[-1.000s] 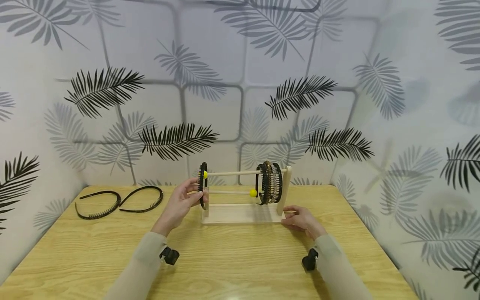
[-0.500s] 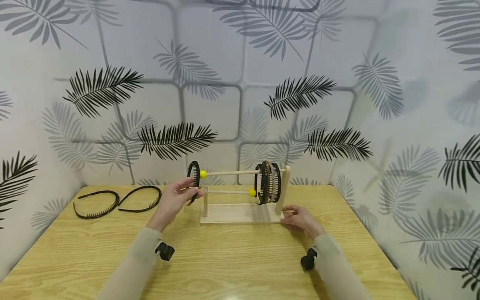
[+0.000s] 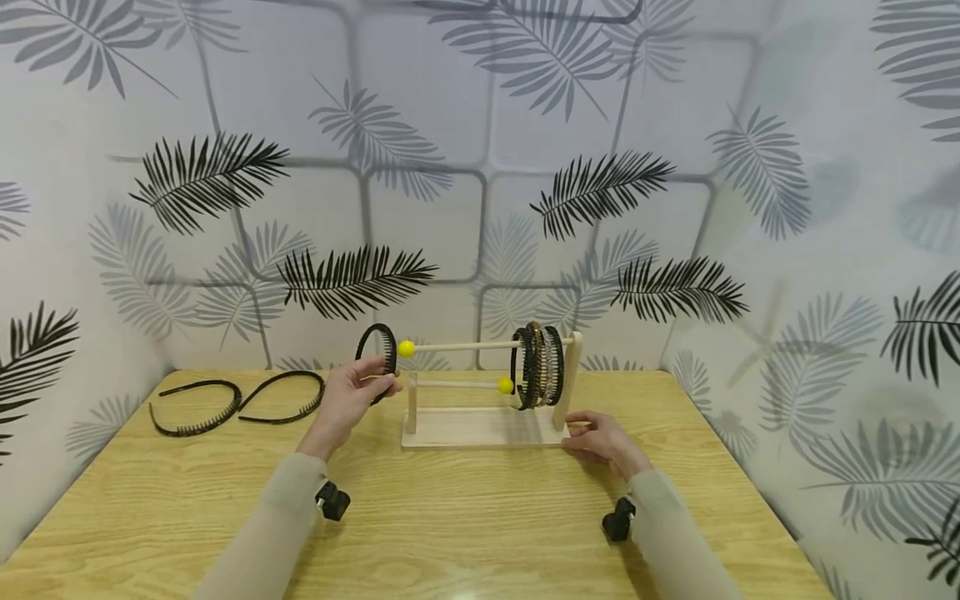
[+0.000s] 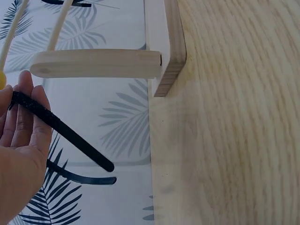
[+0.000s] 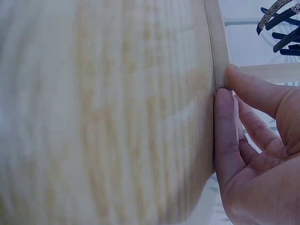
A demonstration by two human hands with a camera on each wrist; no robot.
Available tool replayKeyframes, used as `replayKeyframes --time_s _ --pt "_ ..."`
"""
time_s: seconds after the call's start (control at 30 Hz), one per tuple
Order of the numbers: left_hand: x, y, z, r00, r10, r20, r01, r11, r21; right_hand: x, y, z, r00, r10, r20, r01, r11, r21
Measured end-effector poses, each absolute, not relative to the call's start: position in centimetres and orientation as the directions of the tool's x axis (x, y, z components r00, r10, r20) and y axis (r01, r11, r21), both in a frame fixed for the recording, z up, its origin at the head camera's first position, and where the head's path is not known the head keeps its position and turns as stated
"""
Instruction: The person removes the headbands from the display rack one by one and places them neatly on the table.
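Observation:
My left hand point(image 3: 341, 408) pinches a black toothed headband point(image 3: 392, 354) just left of the wooden headband stand point(image 3: 480, 427). In the left wrist view the headband point(image 4: 70, 133) hangs from thumb and fingers, its two ends pointing away from the palm. It is apart from the upper rod, which ends in a yellow ball point(image 3: 406, 349). A second yellow ball point(image 3: 506, 386) caps the lower rod. Several headbands point(image 3: 538, 367), black and patterned, hang bunched at the stand's right end. My right hand point(image 3: 603, 442) holds the base's right front corner, thumb on top, seen in the right wrist view.
Two black headbands, one left point(image 3: 197, 431) and one right point(image 3: 282, 419), lie on the wooden table point(image 3: 465, 517) at the left. Behind the table hangs a leaf-patterned cloth point(image 3: 420, 225). A black wrist camera point(image 3: 332, 501) sits on my left sleeve.
My left hand has drawn the black headband leftward off the yellow ball at the upper rod's end, and the headband has turned to show more of its loop. The right hand stays put.

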State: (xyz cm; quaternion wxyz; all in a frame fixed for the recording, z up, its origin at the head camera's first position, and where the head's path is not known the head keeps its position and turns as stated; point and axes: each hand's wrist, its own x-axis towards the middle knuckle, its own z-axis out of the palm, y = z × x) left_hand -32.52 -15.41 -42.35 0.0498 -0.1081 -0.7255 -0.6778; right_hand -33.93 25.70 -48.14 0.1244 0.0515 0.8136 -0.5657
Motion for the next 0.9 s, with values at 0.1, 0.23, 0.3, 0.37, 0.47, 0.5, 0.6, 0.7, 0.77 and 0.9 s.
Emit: replayKeyframes --time_s 0.1,0.23,0.3,0.37,0.47,0.5,0.6,0.7,0.77,0.9 --pt "-32.8 -15.5 -42.7 -0.975 0.086 0.207 0.215 0.095 0.972 -33.9 25.7 -48.0 -0.964 -0.056 -0.259 0.225 0.348 -0.910" --pt "-33.2 -15.6 -43.1 -0.984 0.070 0.162 0.171 0.149 0.974 -33.9 25.7 -48.0 -0.965 -0.057 -0.254 0.217 0.366 -0.905" --pt "-33.4 -15.6 -43.2 -0.989 0.057 0.136 0.144 0.179 0.973 -33.9 25.7 -48.0 -0.965 -0.045 -0.257 0.223 0.370 -0.902" --pt "-33.6 -15.5 -43.5 -0.992 0.054 0.111 0.120 0.212 0.970 -33.9 25.7 -48.0 -0.965 -0.044 -0.258 0.224 0.374 -0.900" --pt "-33.9 -15.5 -43.8 -0.996 0.043 0.080 0.088 0.250 0.964 -33.9 25.7 -48.1 -0.964 -0.043 -0.262 0.231 0.352 -0.907" --pt "-34.0 -15.5 -43.9 -0.996 0.042 0.075 0.084 0.258 0.962 -33.9 25.7 -48.1 -0.964 -0.045 -0.263 0.232 0.346 -0.909" --pt "-34.2 -15.5 -44.2 -0.997 0.035 0.070 0.077 0.282 0.956 -33.9 25.8 -48.2 -0.964 -0.047 -0.261 0.230 0.340 -0.912" --pt "-34.3 -15.6 -44.5 -0.997 0.040 0.071 0.080 0.309 0.948 -33.9 25.8 -48.2 -0.965 -0.040 -0.258 0.228 0.351 -0.908" --pt "-34.5 -15.7 -44.7 -0.997 0.040 0.061 0.071 0.322 0.944 -34.0 25.9 -48.2 -0.966 -0.041 -0.257 0.226 0.358 -0.906" --pt "-34.9 -15.8 -45.3 -0.998 0.048 0.046 0.059 0.330 0.942 -34.0 25.9 -48.3 -0.965 -0.043 -0.258 0.226 0.357 -0.906"
